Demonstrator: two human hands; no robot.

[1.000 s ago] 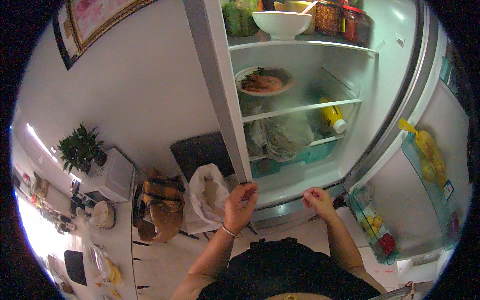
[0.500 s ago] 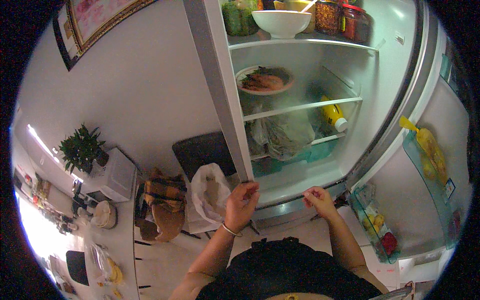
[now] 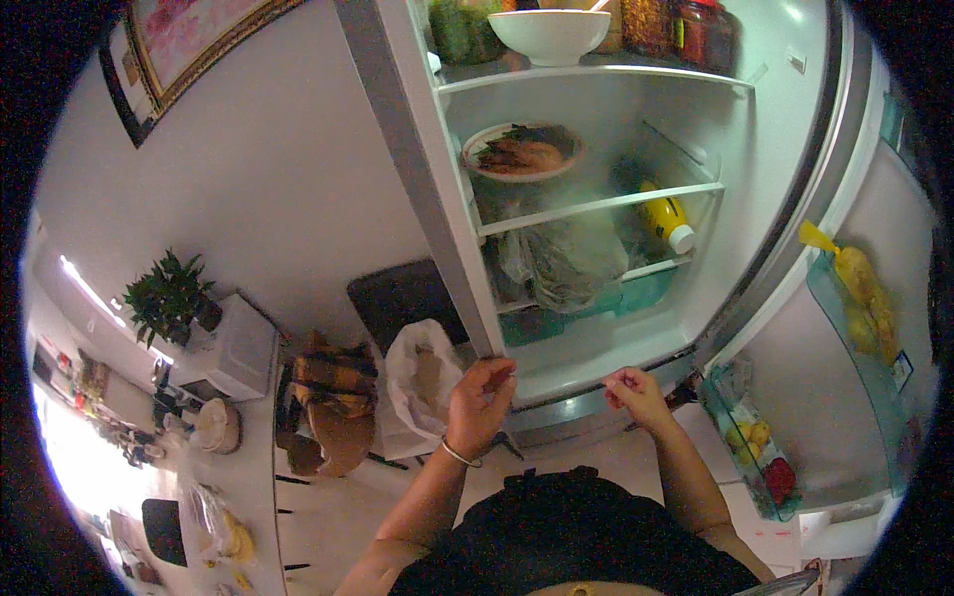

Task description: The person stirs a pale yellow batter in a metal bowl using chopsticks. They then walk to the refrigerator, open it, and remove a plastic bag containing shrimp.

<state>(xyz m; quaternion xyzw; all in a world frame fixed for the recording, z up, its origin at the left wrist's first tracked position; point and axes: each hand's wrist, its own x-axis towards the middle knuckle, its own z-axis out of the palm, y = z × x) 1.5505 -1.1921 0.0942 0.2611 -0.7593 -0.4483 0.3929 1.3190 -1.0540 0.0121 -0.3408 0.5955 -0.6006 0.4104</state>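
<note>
My left hand [image 3: 482, 401] hovers by the lower left front edge of the open fridge [image 3: 596, 353], its fingers loosely bent and apart from the thumb, with nothing seen in it. A bracelet circles that wrist. In front of the fridge's bottom edge, my right hand [image 3: 638, 395] is raised with half-curled fingers and no object visible. Inside, a plate of reddish-brown food [image 3: 524, 155] sits on the middle shelf. Below it lie a clear plastic bag [image 3: 568, 260] and a tilted yellow bottle with a white cap [image 3: 665, 221]. A white bowl [image 3: 550, 37] stands on the upper shelf among jars.
The fridge door [image 3: 845, 397] hangs open at the right, its bins holding a yellow bag [image 3: 863, 298] and yellow and red produce. To my left stand a chair, a lined white bag [image 3: 422, 377], brown bags [image 3: 333, 397], and a table with a potted plant [image 3: 169, 293].
The view has shifted slightly, so the fridge shelves sit a little higher in the picture. Both hands stay in nearly the same place and pose.
</note>
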